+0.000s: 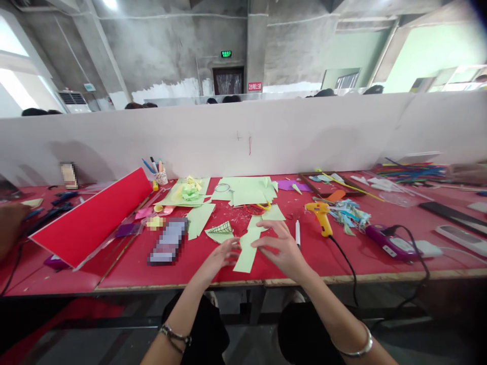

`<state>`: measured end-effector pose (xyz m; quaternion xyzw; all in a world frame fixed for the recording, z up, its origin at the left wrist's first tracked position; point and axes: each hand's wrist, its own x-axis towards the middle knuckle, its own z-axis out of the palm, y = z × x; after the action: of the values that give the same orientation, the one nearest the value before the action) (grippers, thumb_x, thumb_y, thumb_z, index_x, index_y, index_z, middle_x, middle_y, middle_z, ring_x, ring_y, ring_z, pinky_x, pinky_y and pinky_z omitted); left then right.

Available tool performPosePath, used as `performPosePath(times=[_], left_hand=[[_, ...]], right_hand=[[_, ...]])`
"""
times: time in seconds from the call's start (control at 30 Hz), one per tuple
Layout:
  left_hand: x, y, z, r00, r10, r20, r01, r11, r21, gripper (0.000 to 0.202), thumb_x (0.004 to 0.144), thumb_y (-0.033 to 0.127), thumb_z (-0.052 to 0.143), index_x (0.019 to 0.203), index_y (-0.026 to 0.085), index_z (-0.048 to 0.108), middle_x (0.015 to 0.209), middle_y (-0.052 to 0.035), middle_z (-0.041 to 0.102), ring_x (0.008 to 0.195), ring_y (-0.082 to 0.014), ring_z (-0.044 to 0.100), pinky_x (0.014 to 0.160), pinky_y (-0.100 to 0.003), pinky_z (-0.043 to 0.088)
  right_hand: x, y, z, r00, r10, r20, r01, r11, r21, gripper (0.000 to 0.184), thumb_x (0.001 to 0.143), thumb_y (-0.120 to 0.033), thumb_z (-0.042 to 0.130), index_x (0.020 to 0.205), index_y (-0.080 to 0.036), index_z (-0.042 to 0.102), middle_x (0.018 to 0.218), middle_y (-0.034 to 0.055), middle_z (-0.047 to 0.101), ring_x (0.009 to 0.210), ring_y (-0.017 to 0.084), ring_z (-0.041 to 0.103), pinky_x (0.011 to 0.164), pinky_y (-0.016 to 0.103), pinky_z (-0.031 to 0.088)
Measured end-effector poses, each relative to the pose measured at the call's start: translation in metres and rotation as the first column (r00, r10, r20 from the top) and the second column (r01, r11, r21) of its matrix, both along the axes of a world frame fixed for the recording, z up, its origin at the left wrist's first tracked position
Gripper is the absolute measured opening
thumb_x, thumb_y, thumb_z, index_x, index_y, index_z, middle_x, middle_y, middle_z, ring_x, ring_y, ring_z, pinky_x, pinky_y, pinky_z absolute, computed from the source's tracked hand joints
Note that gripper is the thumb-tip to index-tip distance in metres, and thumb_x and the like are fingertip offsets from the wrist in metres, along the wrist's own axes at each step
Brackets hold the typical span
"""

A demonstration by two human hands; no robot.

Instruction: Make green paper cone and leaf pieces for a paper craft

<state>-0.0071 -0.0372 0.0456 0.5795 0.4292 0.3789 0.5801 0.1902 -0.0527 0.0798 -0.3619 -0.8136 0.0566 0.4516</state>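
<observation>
bare forearms (pixel 182 309) reach in from six o'clock, one ringed with dark beads (pixel 175 337), the other with a smooth silvery bangle (pixel 359 343); the dial is centred on a pale green paper strip (pixel 245 253), flat and straight-edged, near the front edge of the red tabletop (pixel 133 276). between nine and ten, a glossy red panel (pixel 99 218) leans at a slant. toward half past ten stands a spotted cup (pixel 161 176) of pens, and at nine lies a flat rectangular phone (pixel 167 241), its screen blurred. near eleven sits a crumpled heap of thin green and yellow paper (pixel 191 189). the left hand (pixel 218 259) is loosely curled, fingertips by the strip's left edge; i cannot tell if they grip it. just beyond, a paper cone (pixel 224 229) shows a black grid. at twelve, matte green sheets (pixel 249 195) overlap. the right hand (pixel 281 246) has its fingers spread at the strip's right edge; whether they pinch it, i cannot tell. between two and three lies a slim white marker (pixel 297 233); at two, a yellow plastic glue gun (pixel 320 215); past it, frayed bluish strips (pixel 350 213) in a tangle. at three rests a rounded purple device (pixel 393 244).
</observation>
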Motion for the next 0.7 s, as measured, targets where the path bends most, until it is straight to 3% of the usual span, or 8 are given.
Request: performPosePath(times=[0.07,0.13,0.23,0.33,0.43,0.53,0.7], left_hand=[[0.009,0.005,-0.006,0.987,0.005,0.160,0.012,0.995,-0.104,0.050,0.075,0.053,0.046,0.107,0.015,0.053,0.082,-0.0066,0.059,0.070,-0.0146,0.057,0.064,-0.026,0.044],[0.012,0.008,-0.007,0.952,0.098,0.290,-0.063,0.990,-0.130,0.050,0.070,0.041,0.060,0.112,0.017,0.048,0.071,-0.0002,0.054,0.063,-0.0107,0.055,0.063,-0.023,0.043],[0.015,0.011,-0.004,0.921,0.246,0.302,-0.266,0.964,0.027,0.061,0.067,0.029,0.065,0.121,0.020,0.037,0.061,0.0069,0.045,0.058,-0.0084,0.051,0.064,-0.023,0.043],[0.022,0.010,-0.001,0.930,0.323,0.175,-0.358,0.902,0.240,0.067,0.072,0.029,0.060,0.129,0.021,0.025,0.064,0.0059,0.046,0.063,-0.0113,0.053,0.066,-0.026,0.044],[0.031,0.008,0.002,0.936,0.337,0.100,-0.350,0.874,0.336,0.071,0.074,0.031,0.058,0.132,0.022,0.018,0.068,0.0038,0.049,0.068,-0.0131,0.053,0.068,-0.027,0.044],[0.038,0.009,0.004,0.960,0.264,0.096,-0.281,0.896,0.343,0.069,0.077,0.032,0.055,0.132,0.022,0.016,0.068,0.0035,0.049,0.069,-0.0132,0.053,0.068,-0.027,0.044],[0.039,0.012,0.002,0.980,0.201,0.014,-0.192,0.914,0.358,0.063,0.078,0.031,0.053,0.132,0.023,0.020,0.069,0.0031,0.051,0.072,-0.0133,0.054,0.073,-0.027,0.043]], right_hand=[[-0.005,0.001,-0.005,1.000,-0.013,-0.008,0.013,0.999,0.044,0.019,0.078,-0.017,0.052,0.074,-0.026,0.067,0.108,0.0057,0.047,0.099,0.021,0.043,0.082,0.036,0.039],[-0.004,0.003,-0.009,1.000,-0.016,-0.019,0.017,0.999,0.027,0.019,0.078,-0.016,0.051,0.075,-0.026,0.067,0.106,0.0059,0.046,0.097,0.021,0.044,0.082,0.036,0.040],[0.000,0.006,-0.012,0.993,-0.066,-0.098,0.057,0.994,-0.090,0.017,0.078,-0.016,0.048,0.084,-0.023,0.063,0.101,0.0073,0.047,0.095,0.021,0.046,0.083,0.037,0.041],[-0.001,0.008,-0.013,0.973,-0.133,-0.189,0.089,0.970,-0.228,0.018,0.079,-0.021,0.045,0.094,-0.020,0.055,0.096,0.0078,0.050,0.089,0.019,0.050,0.080,0.034,0.043],[-0.008,0.012,-0.017,0.974,-0.154,-0.163,0.092,0.937,-0.336,0.024,0.078,-0.028,0.048,0.100,-0.020,0.049,0.097,0.0076,0.052,0.085,0.019,0.052,0.077,0.033,0.044],[-0.014,0.023,-0.025,0.960,-0.214,-0.181,0.123,0.902,-0.415,0.030,0.076,-0.034,0.051,0.101,-0.019,0.044,0.097,0.0071,0.053,0.081,0.018,0.055,0.073,0.032,0.045],[-0.008,0.042,-0.033,0.948,-0.288,-0.137,0.180,0.838,-0.515,0.015,0.078,-0.030,0.043,0.088,-0.019,0.044,0.068,-0.0005,0.053,0.056,0.014,0.052,0.054,0.025,0.040]])
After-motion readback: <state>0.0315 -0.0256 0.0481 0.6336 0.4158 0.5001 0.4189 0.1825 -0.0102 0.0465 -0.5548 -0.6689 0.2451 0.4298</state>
